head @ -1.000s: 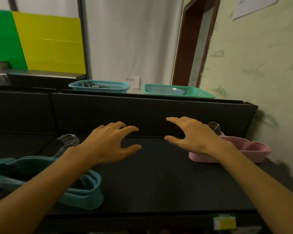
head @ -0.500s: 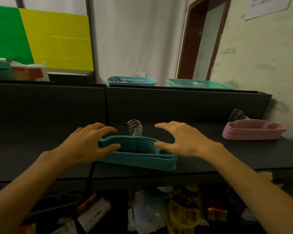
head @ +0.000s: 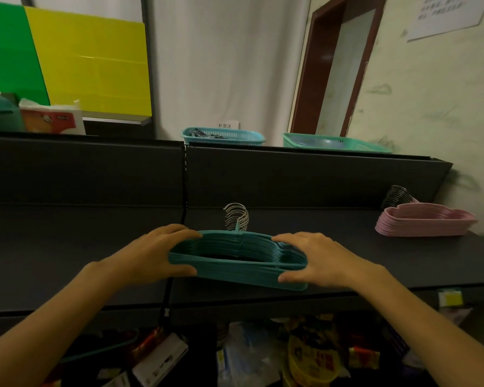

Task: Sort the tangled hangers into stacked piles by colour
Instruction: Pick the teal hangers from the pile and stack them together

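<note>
A stack of teal hangers (head: 235, 261) with a bunch of metal hooks (head: 236, 217) lies near the front of the black shelf (head: 375, 263). My left hand (head: 151, 254) grips the stack's left end, fingers over the top and thumb under the front edge. My right hand (head: 316, 258) clasps the right end the same way. A stack of pink hangers (head: 425, 223) with dark hooks rests at the shelf's far right, apart from both hands.
A black back panel (head: 291, 177) rises behind the shelf, with a blue basket (head: 224, 136) and a green basket (head: 336, 143) on top. Packaged goods (head: 305, 356) fill the space below the shelf. One teal hanger (head: 101, 350) lies down there at the left.
The view has swung left and pulled back, bringing the teal stack to the centre. Both hands, open above the shelf before, have closed onto the stack's two ends.
</note>
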A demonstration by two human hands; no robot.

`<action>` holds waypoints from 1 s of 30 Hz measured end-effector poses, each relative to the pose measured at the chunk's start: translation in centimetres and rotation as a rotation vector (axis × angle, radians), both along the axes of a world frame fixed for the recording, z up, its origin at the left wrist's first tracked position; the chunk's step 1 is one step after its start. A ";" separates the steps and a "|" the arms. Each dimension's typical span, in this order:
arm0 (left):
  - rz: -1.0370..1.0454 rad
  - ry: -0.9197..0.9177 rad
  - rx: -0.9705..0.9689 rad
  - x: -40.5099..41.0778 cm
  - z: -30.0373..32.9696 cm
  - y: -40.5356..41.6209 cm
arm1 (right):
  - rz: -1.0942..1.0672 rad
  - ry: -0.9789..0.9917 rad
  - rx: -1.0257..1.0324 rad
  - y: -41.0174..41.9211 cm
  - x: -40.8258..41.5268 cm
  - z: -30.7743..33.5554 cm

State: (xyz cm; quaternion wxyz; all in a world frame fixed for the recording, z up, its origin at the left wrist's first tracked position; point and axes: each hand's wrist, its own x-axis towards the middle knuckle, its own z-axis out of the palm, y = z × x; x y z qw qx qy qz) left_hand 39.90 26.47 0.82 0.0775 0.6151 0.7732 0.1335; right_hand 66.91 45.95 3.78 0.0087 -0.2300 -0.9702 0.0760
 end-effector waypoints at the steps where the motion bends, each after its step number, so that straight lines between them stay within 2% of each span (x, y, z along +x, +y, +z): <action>1: -0.017 -0.031 0.005 -0.2 0.0 0.3 | 0.006 0.002 0.008 0.0 -0.1 -0.1; 6: -0.040 -0.088 0.005 -1.7 0.2 1.0 | 0.011 0.016 0.078 0.3 -0.5 -0.3; 10: -0.075 -0.057 0.014 -3.0 0.2 1.1 | 0.000 0.018 0.114 0.0 -0.9 -0.4; 16: -0.185 -0.027 -0.046 -4.1 -0.4 1.6 | -0.096 0.013 -0.064 -0.5 -1.5 -0.7; 30: -0.346 -0.055 -0.015 -6.3 -0.1 3.2 | -0.242 0.010 -0.116 -1.9 -2.9 -0.8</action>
